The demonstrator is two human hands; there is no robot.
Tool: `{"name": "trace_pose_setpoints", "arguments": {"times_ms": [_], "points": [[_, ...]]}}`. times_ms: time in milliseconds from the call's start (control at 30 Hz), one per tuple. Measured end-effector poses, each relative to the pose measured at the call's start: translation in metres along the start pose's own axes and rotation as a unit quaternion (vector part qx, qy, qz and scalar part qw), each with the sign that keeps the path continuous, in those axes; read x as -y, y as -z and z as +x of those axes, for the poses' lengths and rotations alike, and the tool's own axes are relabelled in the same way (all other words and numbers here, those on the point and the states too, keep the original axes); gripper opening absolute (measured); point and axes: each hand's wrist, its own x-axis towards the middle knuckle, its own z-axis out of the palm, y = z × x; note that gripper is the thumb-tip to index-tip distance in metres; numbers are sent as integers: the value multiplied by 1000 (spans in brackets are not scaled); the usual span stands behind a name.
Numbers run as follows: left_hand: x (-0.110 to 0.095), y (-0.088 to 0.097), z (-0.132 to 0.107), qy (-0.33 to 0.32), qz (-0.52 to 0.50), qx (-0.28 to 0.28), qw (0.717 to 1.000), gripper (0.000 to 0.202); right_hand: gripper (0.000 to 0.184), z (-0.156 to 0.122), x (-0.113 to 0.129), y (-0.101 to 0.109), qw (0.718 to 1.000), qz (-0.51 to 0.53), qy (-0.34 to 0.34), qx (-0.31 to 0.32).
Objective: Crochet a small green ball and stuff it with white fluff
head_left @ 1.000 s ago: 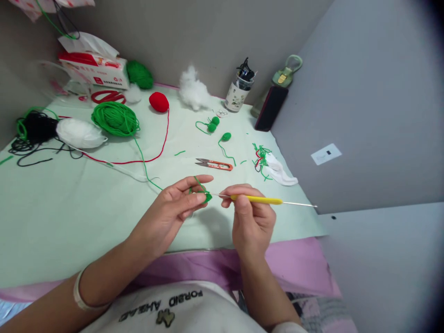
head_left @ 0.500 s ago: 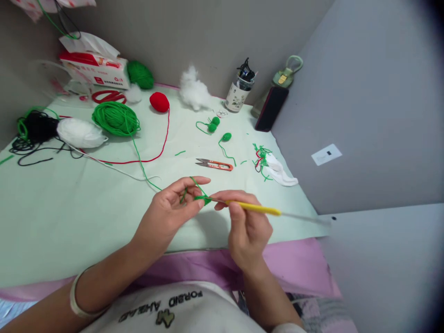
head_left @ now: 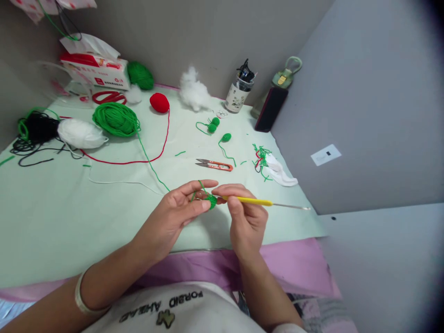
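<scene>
Between thumb and fingers, my left hand [head_left: 180, 203] pinches a small green crochet piece [head_left: 212, 201], with green yarn [head_left: 152, 167] looped over its raised index finger. That strand runs back to a green yarn ball [head_left: 116, 120]. My right hand [head_left: 247, 217] grips a crochet hook [head_left: 256, 201] by its yellow handle, closed around it like a pen. The hook's left tip meets the green piece, though the exact stitch is too small to make out. Its other metal end points right. Just beyond my hands lie orange thread snips [head_left: 215, 165].
Small green crocheted balls [head_left: 212, 127] and a single one [head_left: 226, 137] lie mid-table. White stuffing [head_left: 194, 90], a pen jar [head_left: 239, 95], a phone [head_left: 272, 109] and a bottle [head_left: 282, 78] line the back. White yarn [head_left: 82, 132], red yarn [head_left: 160, 102] and a tissue box [head_left: 95, 69] are left.
The green piece has turned to show more of its face, and my left hand has shifted slightly right. The hook has swung a little left and its angle is flatter. The white strand's end has moved.
</scene>
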Motion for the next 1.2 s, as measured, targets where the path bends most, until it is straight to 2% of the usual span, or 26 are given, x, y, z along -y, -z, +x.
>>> {"name": "trace_pose_setpoints", "arguments": {"times_ms": [67, 133, 200, 267, 333, 433, 600, 800, 900, 967, 1033, 1100, 1167, 1200], "points": [[1, -3, 0, -18, 24, -16, 999, 31, 21, -2, 0, -1, 999, -32, 9, 16], [2, -4, 0, -23, 30, -31, 999, 35, 25, -6, -1, 0, 993, -100, 60, 22], [2, -3, 2, -3, 7, -21, 1000, 35, 31, -9, -2, 0, 973, -186, 131, 32], [0, -1, 4, 32, -39, 2, 999, 31, 34, -9, -2, 1, 962, -216, 167, 32], [-2, 2, 5, 52, -72, 12, 996, 27, 30, -7, -1, 2, 979, -156, 134, -2], [-3, 5, 5, 24, -44, -9, 999, 29, 21, -2, 1, 1, 998, -24, 30, -55], [-1, 3, -1, -27, 69, -29, 997, 29, 16, 1, 0, 1, 998, 10, -65, 11], [-4, 5, -4, -47, 132, -52, 989, 29, 22, 2, 0, 3, 994, 68, -82, -1], [-3, 5, -4, -65, 154, -60, 984, 28, 22, -2, 5, 3, 999, -14, -32, 8], [-1, 5, -4, -86, 175, -77, 978, 31, 23, -6, 6, 2, 993, -102, 51, 27], [1, 4, -4, -97, 175, -85, 976, 38, 25, -10, 4, 0, 968, -195, 152, 47], [3, 2, -3, -80, 132, -62, 986, 48, 30, -12, -1, -2, 935, -273, 222, 46], [4, 1, -3, -43, 74, -27, 996, 54, 35, -12, -6, -4, 922, -303, 239, 37], [4, 1, -2, -28, 55, -15, 998, 55, 37, -11, -8, -4, 927, -294, 230, 37]]}}
